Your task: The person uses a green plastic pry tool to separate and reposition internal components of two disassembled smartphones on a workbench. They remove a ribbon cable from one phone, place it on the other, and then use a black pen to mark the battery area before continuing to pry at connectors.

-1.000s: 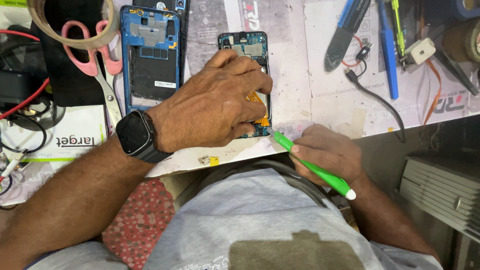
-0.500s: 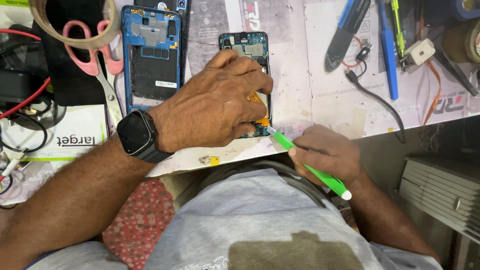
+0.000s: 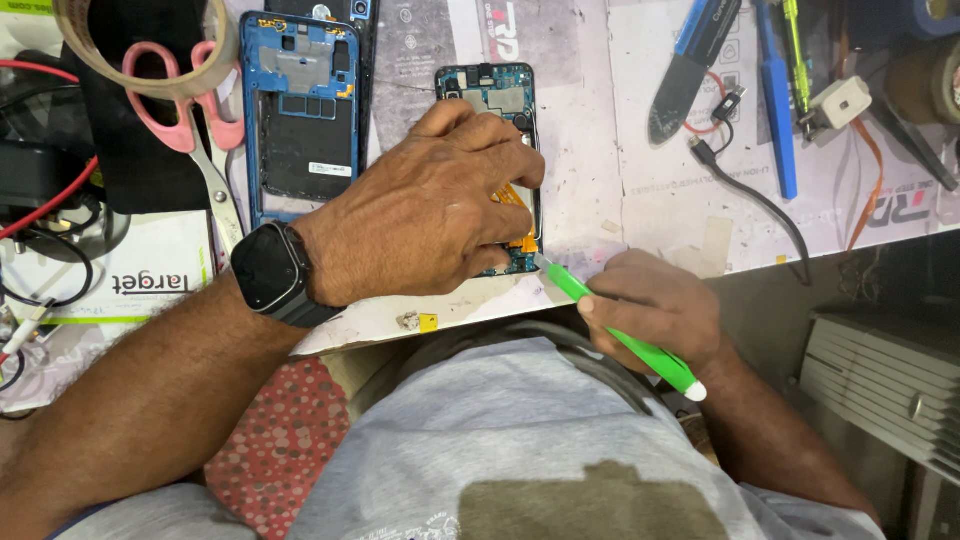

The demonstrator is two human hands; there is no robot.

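While left hand [image 3: 430,215] flattens the opened phone [image 3: 492,95], right hand [image 3: 650,305] angles a green tool [image 3: 620,330].

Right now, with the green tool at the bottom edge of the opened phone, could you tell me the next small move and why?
Probably ease the green tool slightly further under the opened phone: its tip sits at the lower corner beside the orange flex, the right hand grips it pen-style, and the left hand pins the phone flat.
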